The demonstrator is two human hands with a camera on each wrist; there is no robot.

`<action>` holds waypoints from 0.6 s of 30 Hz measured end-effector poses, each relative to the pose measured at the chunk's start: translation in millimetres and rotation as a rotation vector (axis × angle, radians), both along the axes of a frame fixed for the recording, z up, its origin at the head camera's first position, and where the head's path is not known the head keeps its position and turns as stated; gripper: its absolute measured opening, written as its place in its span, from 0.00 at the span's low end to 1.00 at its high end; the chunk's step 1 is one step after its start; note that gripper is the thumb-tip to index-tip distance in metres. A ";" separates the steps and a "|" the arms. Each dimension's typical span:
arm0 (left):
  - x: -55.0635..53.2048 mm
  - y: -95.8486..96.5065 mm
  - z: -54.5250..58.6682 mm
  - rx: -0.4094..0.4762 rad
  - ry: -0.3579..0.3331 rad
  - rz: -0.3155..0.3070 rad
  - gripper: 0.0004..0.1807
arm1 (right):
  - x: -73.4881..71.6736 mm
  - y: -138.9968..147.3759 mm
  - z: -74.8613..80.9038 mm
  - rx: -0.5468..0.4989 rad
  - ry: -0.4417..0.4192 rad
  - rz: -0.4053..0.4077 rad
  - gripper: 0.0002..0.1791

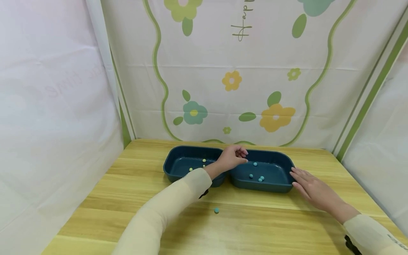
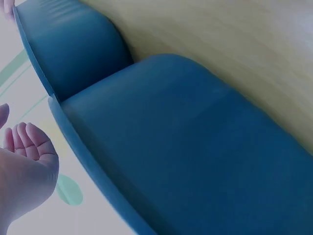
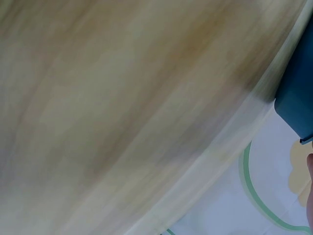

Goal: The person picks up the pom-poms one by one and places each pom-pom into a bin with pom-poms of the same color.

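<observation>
My left hand (image 1: 227, 158) hovers over the place where two dark blue trays meet, its fingers loosely curled and the thumb apart. In the left wrist view no object shows in that hand (image 2: 29, 166). The right tray (image 1: 277, 187) holds several small blue balls (image 1: 255, 164). Small yellow balls (image 1: 190, 169) lie in the left tray (image 1: 172, 152), part of which my left forearm hides. Straight fingers of my right hand (image 1: 313, 187) rest at the right tray's outer end. Only a sliver of this hand enters the right wrist view.
One blue-green ball (image 1: 216, 210) lies on the wooden table (image 1: 248, 226) in front of the trays, close to my left sleeve (image 1: 172, 198). A white cloth with printed flowers (image 1: 197, 78) hangs behind the table. More white cloth (image 1: 57, 117) encloses both sides.
</observation>
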State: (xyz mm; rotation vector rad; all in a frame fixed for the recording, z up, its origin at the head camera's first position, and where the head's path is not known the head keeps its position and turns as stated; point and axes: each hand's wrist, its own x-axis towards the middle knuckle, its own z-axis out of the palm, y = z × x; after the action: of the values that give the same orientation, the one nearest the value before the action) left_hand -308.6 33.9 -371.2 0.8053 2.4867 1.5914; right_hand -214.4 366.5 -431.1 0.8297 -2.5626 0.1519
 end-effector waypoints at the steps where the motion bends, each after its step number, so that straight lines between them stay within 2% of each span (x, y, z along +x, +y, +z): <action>1: 1.6 -2.0 0.3 0.000 0.002 -0.009 0.08 | -0.1 0.5 -0.2 -0.001 0.000 0.000 0.23; 9: 16.3 -19.5 2.3 0.008 0.044 -0.087 0.08 | -0.7 2.5 -3.0 0.000 0.003 -0.007 0.23; 18: 41.4 -41.5 -2.6 -0.004 0.091 -0.170 0.08 | 0.7 0.3 -1.5 -0.016 0.005 0.004 0.23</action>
State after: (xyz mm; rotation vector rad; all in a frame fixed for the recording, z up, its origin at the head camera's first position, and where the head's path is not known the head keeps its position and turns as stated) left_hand -267.2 -7.6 -373.8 1.0796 2.4051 1.5243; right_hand -213.7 366.8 -432.5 0.8279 -2.5522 0.1717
